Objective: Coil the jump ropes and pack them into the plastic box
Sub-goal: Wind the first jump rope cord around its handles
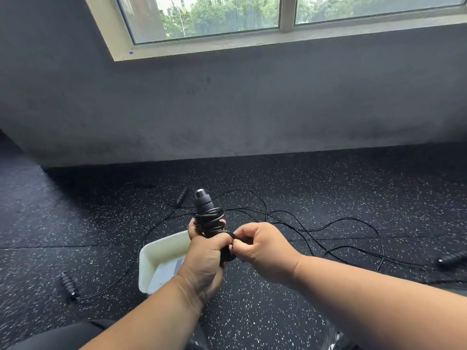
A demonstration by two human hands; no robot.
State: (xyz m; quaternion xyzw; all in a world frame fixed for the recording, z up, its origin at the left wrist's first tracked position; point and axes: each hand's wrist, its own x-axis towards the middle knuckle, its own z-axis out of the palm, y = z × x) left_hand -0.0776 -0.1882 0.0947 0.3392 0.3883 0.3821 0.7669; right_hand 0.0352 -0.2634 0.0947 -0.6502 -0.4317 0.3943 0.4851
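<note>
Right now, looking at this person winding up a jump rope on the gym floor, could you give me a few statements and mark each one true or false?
1. The left hand grips the jump rope handles with cord coiled round them. True.
2. The right hand lies flat on the floor. False: it pinches the black cord beside the left hand.
3. The plastic box already holds a coiled rope. False: no rope shows in the part of it that is visible.
4. A loose handle lies on the floor left of the box. True.
5. The box is bright red. False: it is white.
</note>
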